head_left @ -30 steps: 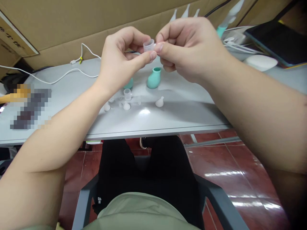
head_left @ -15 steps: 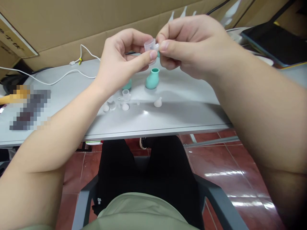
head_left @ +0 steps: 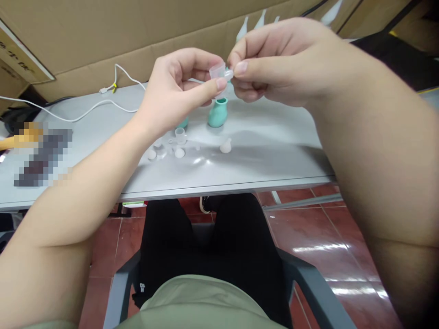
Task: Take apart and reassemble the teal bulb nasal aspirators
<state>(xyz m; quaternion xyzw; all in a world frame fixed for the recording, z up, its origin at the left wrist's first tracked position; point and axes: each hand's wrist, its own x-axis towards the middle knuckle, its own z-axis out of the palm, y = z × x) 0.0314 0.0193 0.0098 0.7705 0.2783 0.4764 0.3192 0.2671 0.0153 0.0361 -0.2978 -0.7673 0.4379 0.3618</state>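
Note:
My left hand [head_left: 181,84] is closed around a small clear plastic cup [head_left: 216,71], pinched between thumb and fingers, its short side spout pointing right. My right hand [head_left: 274,64] is pinched shut at the tip of that spout; whatever lies between its fingertips is too small and covered to make out. Below the hands a teal squeeze bulb [head_left: 218,114] stands upright with its round mouth up. Another teal bulb [head_left: 184,122] is partly hidden by my left hand. On the table lie a similar clear cup [head_left: 180,135], a white funnel-shaped piece [head_left: 225,146] and several small pale parts [head_left: 179,153].
White pointed nozzles [head_left: 242,29] stand at the back by the cardboard wall [head_left: 137,36]. A white cable [head_left: 103,103] runs across the left of the grey table [head_left: 267,160]. A blurred-out object [head_left: 44,157] lies at the left, and a black flat item [head_left: 401,59] is at the right.
Both hands have shifted slightly, the right one a little to the right. More of the cup's side spout shows between them. The parts on the table have stayed in place.

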